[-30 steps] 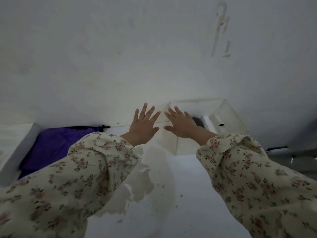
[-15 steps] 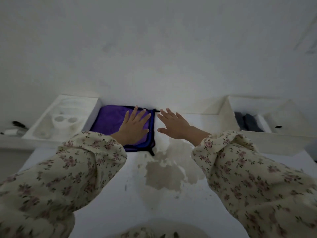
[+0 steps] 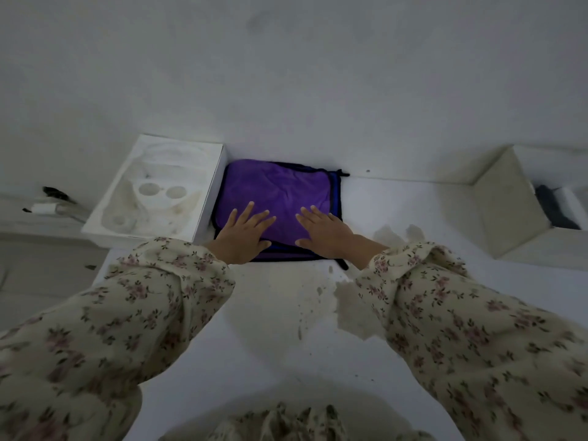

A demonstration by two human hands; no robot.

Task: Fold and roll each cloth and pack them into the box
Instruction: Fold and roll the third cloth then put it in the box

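Our hands have come across from the open white cardboard box (image 3: 509, 202) at the right, and both now lie on the folded purple microfibre cloth with dark blue edging (image 3: 276, 186). A moment ago only our left hand (image 3: 245, 232) was over it. Now our right hand (image 3: 324, 232) has joined it, palms down, fingers (image 3: 247, 209) straight and slightly spread, gripping nothing. The cloth lies flat at the back of the white worktop (image 3: 254, 313), just beside a white moulded packing tray (image 3: 159, 192). Dark cloths (image 3: 553, 208) already sit in the box, so we judge this one is next to be smoothed and rolled.
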